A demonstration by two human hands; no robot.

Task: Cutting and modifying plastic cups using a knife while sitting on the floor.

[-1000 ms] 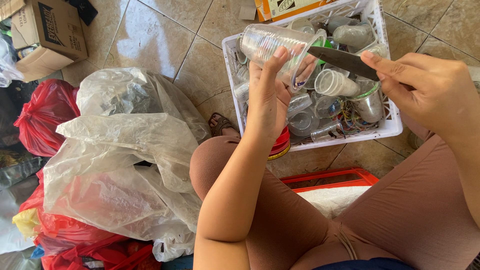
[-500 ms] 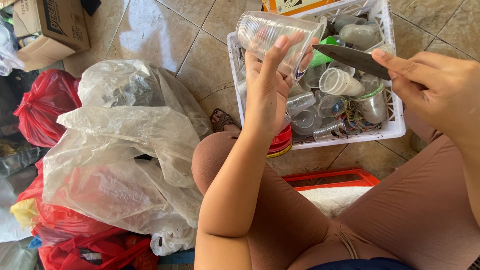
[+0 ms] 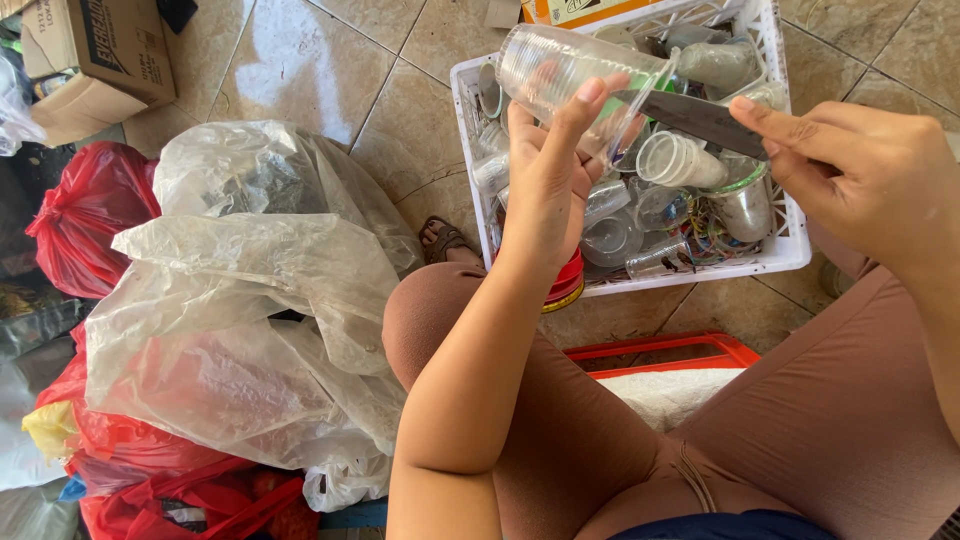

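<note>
Left hand raised above knee, fingers wrapped around clear plastic cup, cup lying sideways. Right hand clenched on knife, forefinger along spine, blade tip at cup rim. Beyond: white crate holding more cups. Left side: clear plastic bags, red bag.
</note>
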